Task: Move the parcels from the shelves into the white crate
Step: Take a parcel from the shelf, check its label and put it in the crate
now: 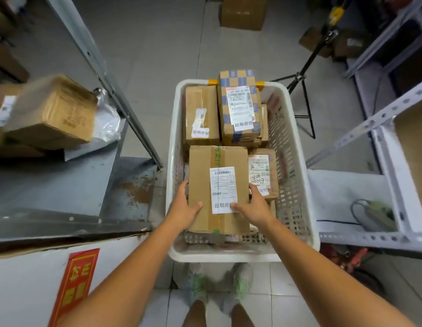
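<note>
Brown cardboard parcel (218, 185), white-labelled, is gripped at both sides by the left hand (184, 210) and right hand (253, 206), over others inside the white plastic crate (229, 256). Placement is judged under way; release is required next.

Looks like a parcel storeroom or courier depot. Slotted metal shelving (370, 121) on both sides of a narrow aisle with a tiled floor (158, 55). A white crate (292, 161) packed with taped cartons, the nearest cardboard parcel (200, 175) bearing a barcoded shipping label (223, 190). Another carton (54, 112) on the left-hand shelving, more boxes (243, 13) on the floor beyond.
</note>
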Demonstrator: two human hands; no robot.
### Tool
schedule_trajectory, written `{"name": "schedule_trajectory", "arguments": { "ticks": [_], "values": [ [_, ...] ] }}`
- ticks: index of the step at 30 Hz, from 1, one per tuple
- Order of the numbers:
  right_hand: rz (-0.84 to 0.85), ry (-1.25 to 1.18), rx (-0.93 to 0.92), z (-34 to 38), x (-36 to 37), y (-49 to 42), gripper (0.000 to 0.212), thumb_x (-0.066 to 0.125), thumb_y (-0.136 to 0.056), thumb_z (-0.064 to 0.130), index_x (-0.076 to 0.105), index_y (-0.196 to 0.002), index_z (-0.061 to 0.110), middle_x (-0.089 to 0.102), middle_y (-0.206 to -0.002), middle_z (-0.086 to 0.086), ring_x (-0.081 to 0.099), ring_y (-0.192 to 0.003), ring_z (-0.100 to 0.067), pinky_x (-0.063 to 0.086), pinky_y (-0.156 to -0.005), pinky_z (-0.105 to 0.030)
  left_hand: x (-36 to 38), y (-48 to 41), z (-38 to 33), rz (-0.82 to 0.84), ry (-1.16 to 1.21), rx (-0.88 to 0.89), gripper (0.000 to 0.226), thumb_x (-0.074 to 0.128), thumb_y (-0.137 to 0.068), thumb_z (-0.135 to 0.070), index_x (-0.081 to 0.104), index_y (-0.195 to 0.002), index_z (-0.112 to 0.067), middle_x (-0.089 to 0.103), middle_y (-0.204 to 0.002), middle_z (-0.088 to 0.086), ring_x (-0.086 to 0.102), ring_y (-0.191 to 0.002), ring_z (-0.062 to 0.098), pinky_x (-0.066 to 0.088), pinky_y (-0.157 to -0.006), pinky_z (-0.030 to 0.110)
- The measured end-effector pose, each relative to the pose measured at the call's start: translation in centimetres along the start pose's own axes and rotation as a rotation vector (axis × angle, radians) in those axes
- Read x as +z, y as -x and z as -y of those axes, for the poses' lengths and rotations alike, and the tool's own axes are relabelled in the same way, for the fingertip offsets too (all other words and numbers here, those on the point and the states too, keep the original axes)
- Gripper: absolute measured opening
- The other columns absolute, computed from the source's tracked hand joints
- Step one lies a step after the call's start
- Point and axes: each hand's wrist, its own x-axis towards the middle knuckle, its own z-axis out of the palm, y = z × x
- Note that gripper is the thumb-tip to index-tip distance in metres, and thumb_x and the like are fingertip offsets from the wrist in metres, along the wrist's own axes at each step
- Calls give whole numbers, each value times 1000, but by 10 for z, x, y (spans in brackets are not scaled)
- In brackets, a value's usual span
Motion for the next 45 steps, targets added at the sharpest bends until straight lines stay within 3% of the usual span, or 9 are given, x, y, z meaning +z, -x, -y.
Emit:
{"name": "schedule_trajectory", "arguments": {
  "ticks": [8, 17, 22, 29, 31, 34, 38, 40, 45],
  "values": [
    [34, 56, -39, -17, 14, -56, 67, 75, -85, 27, 40, -143, 26, 59, -134, 6, 56, -122, -19, 47, -104, -48, 25, -48, 18, -100, -10, -104, 81, 67, -90, -10, 18, -152, -26, 46, -144, 3, 49, -125, 23, 44, -102, 39],
    [7, 139, -37, -24, 21, -87, 73, 71, -88, 37, 32, -149, 26, 58, -136, 5, 58, -121, -21, 49, -101, -46, 39, -79, 27, -150, 5, -180, 77, 63, -92, -9, 21, -152, -33, 53, -137, 3, 51, -107, 18, 46, -97, 40],
    [8, 203, -41, -25, 18, -90, 80, 71, -87, 44, 28, -152, 26, 57, -139, 2, 57, -123, -24, 49, -100, -46, 39, -82, 25, -136, -51, -197, 80, 64, -92, -10, 19, -154, -30, 49, -145, 1, 51, -124, 24, 43, -103, 41],
    [93, 261, -11, 4, -14, -73, 57, 54, -98, 33, 36, -149, 15, 52, -144, -8, 55, -124, -28, 46, -103, -41, 24, -57, -7, -100, -175, -219, 59, 59, -95, -26, 34, -148, -22, 53, -142, 5, 54, -123, 27, 45, -104, 40],
    [83, 280, -10, 17, -31, -63, 58, 55, -98, 38, 39, -148, 15, 52, -143, -10, 54, -125, -30, 45, -104, -43, 17, -48, -28, -77, -235, -191, 53, 57, -97, -26, 39, -146, -20, 58, -132, 6, 56, -116, 25, 44, -95, 31],
    [45, 327, -17, 38, -63, -44, 58, 55, -97, 42, 41, -146, 16, 51, -144, -11, 52, -127, -31, 43, -106, -41, 7, -33, -67, -58, -320, -94, 47, 55, -99, -24, 43, -144, -18, 58, -96, -4, 54, -87, 15, 41, -81, 27],
    [-63, 357, -26, 61, -109, -10, 57, 56, -96, 42, 43, -146, 17, 54, -142, -9, 54, -126, -29, 44, -103, -37, -3, -15, -121, -3, -463, 77, 50, 58, -96, -29, 44, -144, -20, 58, -133, 7, 58, -108, 20, 49, -93, 34],
    [-131, 365, -29, 70, -131, 12, 58, 56, -95, 42, 43, -146, 18, 54, -143, -6, 54, -127, -28, 45, -103, -38, -4, -6, -148, 44, -577, 155, 49, 55, -96, -30, 44, -144, -23, 61, -128, 7, 58, -100, 19, 53, -91, 38],
    [-270, 360, 12, 78, -169, 76, 56, 56, -96, 41, 44, -144, 16, 56, -139, -13, 52, -127, -33, 46, -100, -41, 5, 24, -206, 145, -822, 362, 49, 51, -99, -32, 41, -146, -23, 53, -140, 6, 57, -112, 23, 50, -89, 36]
  ]
}}
